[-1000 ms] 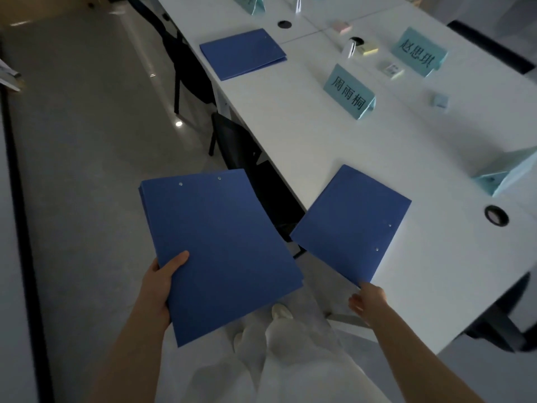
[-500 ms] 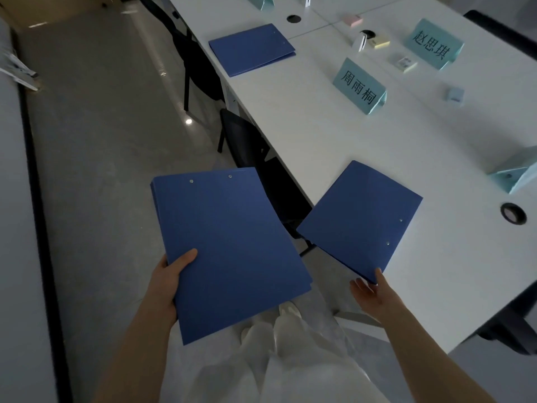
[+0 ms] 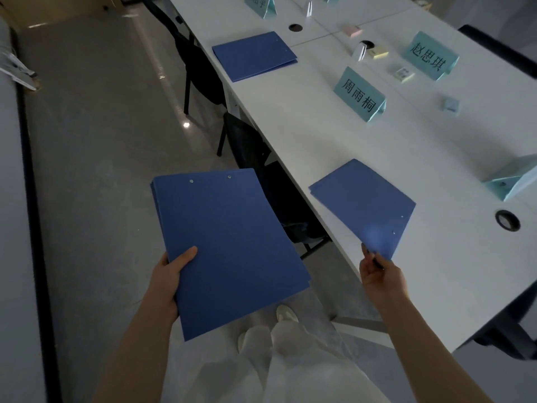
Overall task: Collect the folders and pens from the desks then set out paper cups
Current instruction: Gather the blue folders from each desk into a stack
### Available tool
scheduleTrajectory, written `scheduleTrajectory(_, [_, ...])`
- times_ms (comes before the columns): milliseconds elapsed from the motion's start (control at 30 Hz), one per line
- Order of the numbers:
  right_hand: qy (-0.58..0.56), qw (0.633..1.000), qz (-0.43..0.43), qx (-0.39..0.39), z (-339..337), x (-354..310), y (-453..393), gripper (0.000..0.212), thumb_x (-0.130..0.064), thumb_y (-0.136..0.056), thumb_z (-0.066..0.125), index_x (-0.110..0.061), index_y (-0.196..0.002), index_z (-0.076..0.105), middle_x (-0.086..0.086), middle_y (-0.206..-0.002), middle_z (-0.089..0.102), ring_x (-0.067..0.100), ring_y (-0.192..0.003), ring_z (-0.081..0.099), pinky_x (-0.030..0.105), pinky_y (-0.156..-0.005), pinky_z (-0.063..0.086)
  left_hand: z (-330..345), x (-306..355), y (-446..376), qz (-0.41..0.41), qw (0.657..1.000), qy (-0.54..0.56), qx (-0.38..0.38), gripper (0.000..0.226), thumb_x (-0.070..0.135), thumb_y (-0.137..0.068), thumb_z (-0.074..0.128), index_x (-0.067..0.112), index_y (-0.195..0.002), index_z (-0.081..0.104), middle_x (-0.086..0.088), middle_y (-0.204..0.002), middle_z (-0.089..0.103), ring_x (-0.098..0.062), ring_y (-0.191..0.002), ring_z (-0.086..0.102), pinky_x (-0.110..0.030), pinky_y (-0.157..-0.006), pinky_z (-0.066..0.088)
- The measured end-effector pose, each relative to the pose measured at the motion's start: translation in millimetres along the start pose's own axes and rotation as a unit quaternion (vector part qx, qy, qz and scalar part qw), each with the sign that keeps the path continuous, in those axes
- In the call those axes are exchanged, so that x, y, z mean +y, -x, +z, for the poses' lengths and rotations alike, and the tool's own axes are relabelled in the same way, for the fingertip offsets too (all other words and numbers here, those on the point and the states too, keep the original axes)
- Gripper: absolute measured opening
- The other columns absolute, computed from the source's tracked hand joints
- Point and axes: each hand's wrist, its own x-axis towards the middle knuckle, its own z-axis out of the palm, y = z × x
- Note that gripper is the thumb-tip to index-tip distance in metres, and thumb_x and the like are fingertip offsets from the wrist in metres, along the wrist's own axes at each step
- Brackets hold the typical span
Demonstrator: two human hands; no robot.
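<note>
The right hand (image 3: 377, 271) pinched the near corner of the folder (image 3: 363, 205) lying on the desk (image 3: 319, 135), its length running away leftward (the left hand (image 3: 171, 274) gripped the collected stack (image 3: 229, 245) left of that folder).

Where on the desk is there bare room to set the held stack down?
Bare desk lies between the far folder and the near folder, left of the name card. Beyond that card it is crowded: sticky notes, small boxes, another card.
</note>
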Motion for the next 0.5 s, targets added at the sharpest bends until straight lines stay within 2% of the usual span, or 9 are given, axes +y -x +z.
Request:
scheduleTrajectory(67, [-0.038, 0.998, 0.019, -0.054, 5.0, 6.7, 11.3, 0.078, 0.014, -0.057, 0.074, -0.009, -0.128, 0.051, 0.013, -0.117, 0.066, 0.009, -0.060, 0.067, 0.016, -0.050, 0.048, -4.8, 2.7, -0.8, 0.000, 1.000, 0.007, -0.001, 0.048, 0.024, -0.083, 0.073, 0.020, -0.128, 0.058, -0.008, -0.116, 0.069, -0.036, -0.098, 0.068, -0.049, -0.073, 0.057])
scheduleTrajectory(100, [-0.038, 0.996, 0.033, -0.077, 6.2, 10.7, 15.6, 0.091, 0.013, -0.037, 0.083, -0.008, -0.121, 0.054, 0.015, -0.111, 0.068, 0.007, -0.054, 0.062, 0.016, -0.049, 0.046, -8.1, 4.1, -0.6, 0.001, 1.000, 0.011, -0.003, 0.047, 0.025, -0.083, 0.073, 0.020, -0.128, 0.058, -0.008, -0.116, 0.070, -0.036, -0.098, 0.068, -0.049, -0.074, 0.057])
scheduleTrajectory(133, [-0.032, 0.994, 0.047, -0.095, 7.2, 14.6, 19.7, 0.095, 0.011, -0.024, 0.088, -0.008, -0.112, 0.057, 0.015, -0.102, 0.071, 0.006, -0.047, 0.056, 0.016, -0.047, 0.045, -11.2, 5.6, -0.9, 0.002, 1.000, 0.014, -0.004, 0.047, 0.025, -0.083, 0.073, 0.020, -0.127, 0.058, -0.008, -0.116, 0.070, -0.035, -0.098, 0.069, -0.049, -0.074, 0.057])
scheduleTrajectory(167, [-0.021, 0.992, 0.060, -0.112, 8.6, 18.2, 23.9, 0.093, 0.009, -0.020, 0.091, -0.008, -0.106, 0.058, 0.015, -0.095, 0.072, 0.005, -0.042, 0.049, 0.016, -0.046, 0.044, -13.7, 7.2, -0.9, 0.005, 1.000, 0.015, -0.004, 0.046, 0.025, -0.083, 0.073, 0.021, -0.126, 0.059, -0.007, -0.116, 0.070, -0.035, -0.098, 0.069, -0.049, -0.075, 0.057])
scheduleTrajectory(300, [0.043, 0.978, 0.103, -0.177, 24.5, 36.0, 46.1, 0.077, 0.000, -0.032, 0.094, -0.012, -0.099, 0.059, 0.010, -0.080, 0.067, 0.003, -0.036, 0.041, 0.015, -0.043, 0.042, -30.0, 16.3, -0.2, 0.016, 0.999, 0.028, -0.005, 0.047, 0.025, -0.083, 0.073, 0.020, -0.127, 0.058, -0.007, -0.115, 0.070, -0.034, -0.098, 0.069, -0.049, -0.075, 0.057])
scheduleTrajectory(400, [0.126, 0.956, 0.114, -0.239, 39.9, 50.4, 58.8, 0.060, -0.008, -0.048, 0.091, -0.014, -0.097, 0.057, 0.003, -0.072, 0.057, 0.004, -0.036, 0.037, 0.016, -0.040, 0.038, -45.5, 23.6, -1.5, 0.023, 0.999, 0.032, -0.003, 0.050, 0.028, -0.082, 0.074, 0.020, -0.129, 0.058, -0.007, -0.116, 0.070, -0.034, -0.098, 0.069, -0.048, -0.075, 0.057])
scheduleTrajectory(500, [0.222, 0.934, 0.102, -0.259, 58.5, 66.1, 69.6, 0.020, -0.005, -0.078, 0.064, -0.013, -0.094, 0.055, -0.001, -0.058, 0.042, 0.006, -0.035, 0.034, 0.019, -0.038, 0.035, -64.5, 30.6, -4.3, 0.025, 0.999, 0.035, 0.004, 0.053, 0.031, -0.080, 0.076, 0.020, -0.129, 0.058, -0.008, -0.118, 0.069, -0.034, -0.099, 0.069, -0.048, -0.075, 0.057])
